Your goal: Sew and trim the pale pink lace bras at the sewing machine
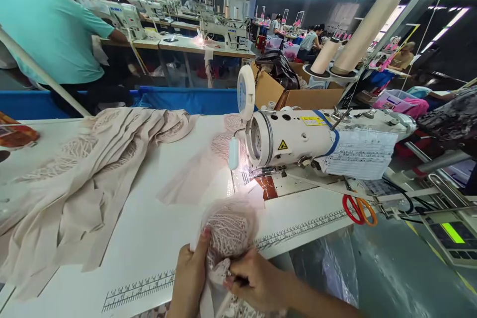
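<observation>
A beige lace garment piece [227,233] with a rounded, cup-like part is held up at the front edge of the white table. My left hand [192,276] grips its left side, thumb pressed on the lace. My right hand [257,278] is closed on its lower edge, where the fabric is bunched. Something dark shows among the right fingers, too unclear to name. Just beyond stands a white sewing machine [294,134], its lamp lit over the needle area. More sheer lace fabric [194,171] lies left of the machine.
A heap of beige lace and fabric strips [112,169] covers the table's left side. Scissors [359,208] with red and orange handles lie at the right edge. Thread cones [365,35] stand behind the machine. A person in a turquoise shirt [55,30] sits beyond the blue cloth [171,99].
</observation>
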`<state>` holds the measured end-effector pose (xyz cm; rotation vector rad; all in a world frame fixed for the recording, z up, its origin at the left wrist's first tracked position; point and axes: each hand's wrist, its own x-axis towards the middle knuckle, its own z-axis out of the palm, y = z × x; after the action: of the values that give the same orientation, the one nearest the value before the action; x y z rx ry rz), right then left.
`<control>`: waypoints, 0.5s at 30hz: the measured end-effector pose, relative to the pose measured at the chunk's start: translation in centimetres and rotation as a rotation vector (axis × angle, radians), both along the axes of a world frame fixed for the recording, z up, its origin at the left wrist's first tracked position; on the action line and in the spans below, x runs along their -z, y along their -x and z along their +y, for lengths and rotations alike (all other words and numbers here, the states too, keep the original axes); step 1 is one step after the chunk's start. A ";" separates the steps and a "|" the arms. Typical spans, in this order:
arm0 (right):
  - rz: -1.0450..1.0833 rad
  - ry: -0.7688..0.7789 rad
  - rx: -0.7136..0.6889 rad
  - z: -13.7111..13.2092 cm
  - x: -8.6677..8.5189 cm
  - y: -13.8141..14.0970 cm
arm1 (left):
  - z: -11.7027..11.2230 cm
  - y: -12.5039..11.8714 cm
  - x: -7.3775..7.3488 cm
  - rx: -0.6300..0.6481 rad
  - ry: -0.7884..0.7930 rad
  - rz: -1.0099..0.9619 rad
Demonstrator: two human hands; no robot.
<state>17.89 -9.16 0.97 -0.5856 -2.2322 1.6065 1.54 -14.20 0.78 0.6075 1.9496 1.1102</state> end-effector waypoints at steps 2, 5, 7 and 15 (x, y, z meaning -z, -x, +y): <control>-0.012 -0.085 0.029 -0.5 0.9 0.4 | 0.2 -0.6 -0.7 -0.065 0.008 -0.088; 0.009 -0.162 0.057 -1.0 2.0 0.9 | 0.1 -1.4 -1.7 -0.184 -0.005 -0.142; 0.027 -0.212 0.077 -1.3 2.6 1.1 | 0.2 -1.9 -2.0 -0.225 0.001 -0.139; 0.077 -0.220 0.177 -1.6 1.2 0.0 | 0.0 -1.6 -1.6 -0.080 -0.073 -0.131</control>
<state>17.88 -10.76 -0.27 -0.6286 -2.1942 1.2574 3.18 -14.17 2.39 0.4870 1.8411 1.2442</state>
